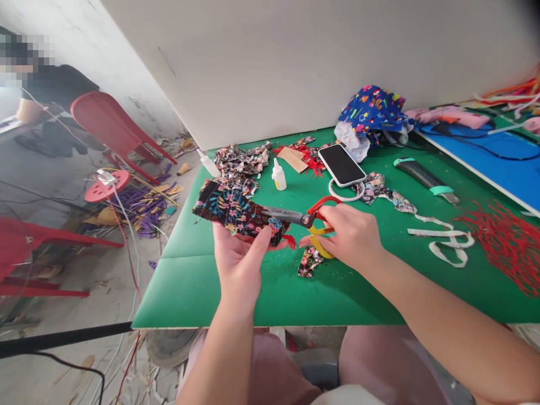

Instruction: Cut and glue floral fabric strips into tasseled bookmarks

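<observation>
My left hand [239, 256] holds a dark floral fabric piece [230, 209] from below, above the front of the green table [202, 275]. My right hand [352, 236] grips scissors [310, 218] with red and yellow handles. Their dark blades lie across the fabric's right part. A small floral scrap [310, 261] lies on the table just under my right hand. A bit of red fringe [290, 241] hangs at the fabric's right corner.
Two small glue bottles [278, 174], floral scraps [240, 160], a phone [341, 165], a utility knife [424, 179], white strips [447, 244], red fringe [506, 242] and a blue patterned cloth [373, 109] lie on the table. Red chairs [109, 126] stand left; a person sits far left.
</observation>
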The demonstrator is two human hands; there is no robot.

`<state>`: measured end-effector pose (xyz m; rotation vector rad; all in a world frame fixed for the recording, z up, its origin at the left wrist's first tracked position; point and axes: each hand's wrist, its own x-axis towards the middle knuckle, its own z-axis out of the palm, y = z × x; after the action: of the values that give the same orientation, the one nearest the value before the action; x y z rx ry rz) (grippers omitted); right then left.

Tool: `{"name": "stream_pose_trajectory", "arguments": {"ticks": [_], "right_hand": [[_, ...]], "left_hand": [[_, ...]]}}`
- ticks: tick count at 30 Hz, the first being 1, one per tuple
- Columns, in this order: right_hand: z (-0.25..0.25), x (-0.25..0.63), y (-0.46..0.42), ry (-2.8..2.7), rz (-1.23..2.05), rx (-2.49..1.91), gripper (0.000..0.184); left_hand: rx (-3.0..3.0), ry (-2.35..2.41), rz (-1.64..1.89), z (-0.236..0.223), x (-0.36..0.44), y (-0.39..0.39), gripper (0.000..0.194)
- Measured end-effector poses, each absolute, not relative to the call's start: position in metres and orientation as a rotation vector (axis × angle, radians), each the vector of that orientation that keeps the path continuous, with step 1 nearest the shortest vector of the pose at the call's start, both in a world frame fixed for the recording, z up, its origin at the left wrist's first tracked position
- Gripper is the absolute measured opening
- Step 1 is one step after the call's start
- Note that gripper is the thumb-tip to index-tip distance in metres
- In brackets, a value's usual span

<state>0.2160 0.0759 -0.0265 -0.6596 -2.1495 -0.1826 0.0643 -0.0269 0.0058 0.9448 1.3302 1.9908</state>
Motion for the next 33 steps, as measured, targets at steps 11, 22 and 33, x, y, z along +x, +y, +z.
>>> {"name": "stream_pose_trajectory", "arguments": {"ticks": [11, 22, 33], "right_hand": [[-0.024, 0.217, 0.075, -2.209, -0.157, -0.64, 0.046], [-0.022, 0.217, 0.075, -2.139, -0.283, -0.607, 0.04], [-0.023, 0.218, 0.075, -2.127, -0.312, -0.614, 0.041]], "left_hand": [[1.063, 1.356, 2.051, 0.006, 0.063, -0.027, 0.049], [1.158, 1.401, 2.027, 0.001, 0.072, -0.025, 0.046], [1.139, 1.383, 1.994, 0.002, 0.073, -0.026, 0.051]]}}
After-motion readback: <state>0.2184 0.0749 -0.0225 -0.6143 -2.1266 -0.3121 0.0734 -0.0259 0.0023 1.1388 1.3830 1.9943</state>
